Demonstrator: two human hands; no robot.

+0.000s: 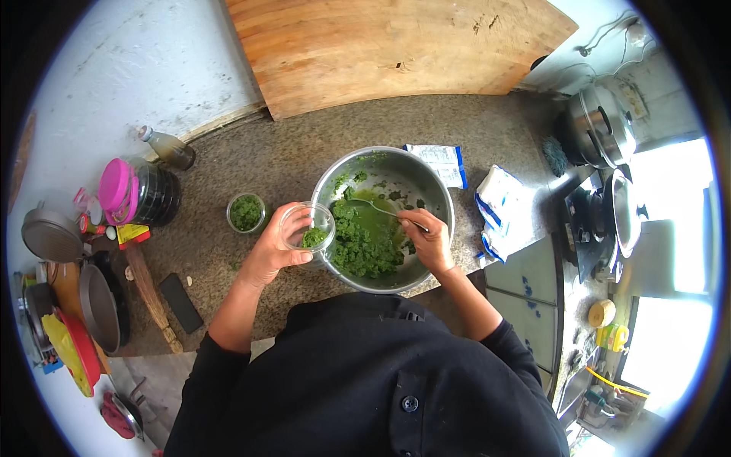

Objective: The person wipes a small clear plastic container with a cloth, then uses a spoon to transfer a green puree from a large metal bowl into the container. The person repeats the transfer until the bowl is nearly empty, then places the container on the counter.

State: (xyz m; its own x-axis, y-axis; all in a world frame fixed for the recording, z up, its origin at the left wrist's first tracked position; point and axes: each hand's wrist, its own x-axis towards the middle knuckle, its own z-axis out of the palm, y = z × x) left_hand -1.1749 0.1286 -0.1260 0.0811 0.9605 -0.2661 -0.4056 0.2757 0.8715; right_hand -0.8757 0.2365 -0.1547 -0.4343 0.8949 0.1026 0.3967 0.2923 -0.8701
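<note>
A large metal pot (449,220) stands on the counter before me, with chopped green vegetable (365,245) and green liquid inside. My left hand (274,245) grips a clear jar (317,212) at the pot's left rim. A small lump of the greens lies in that jar. In my right hand (428,237) is a metal spoon (374,207), its bowl end among the greens in the pot. To the left of my left hand, a second clear jar (246,213) filled with greens stands apart on the counter.
A wooden board (394,51) leans at the back wall. Blue-and-white packets (440,163) lie right of the pot. A bottle (167,148), a pink-lidded jar (140,192), a whisk broom (151,297) and a dark slab (181,303) are on the left. A gas stove (585,228) stands at the right.
</note>
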